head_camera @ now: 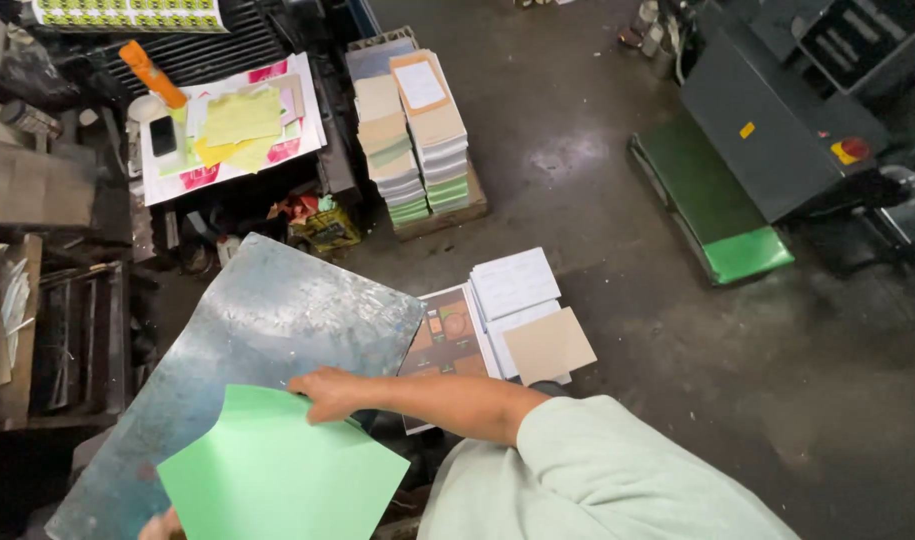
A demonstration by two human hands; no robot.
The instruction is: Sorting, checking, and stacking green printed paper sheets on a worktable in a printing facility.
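Open floor (597, 150) right of paper stacks (417, 130); metal plate (257, 330) bare above green sheet (282, 470); cluttered rack (67, 330) blocks left.

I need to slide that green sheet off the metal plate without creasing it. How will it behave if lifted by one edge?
The green sheet looks thin, so it would probably droop from one edge. It lies flat on the smooth metal plate, so it likely slides easily. The right hand rests at its top edge; supporting two edges seems safer.
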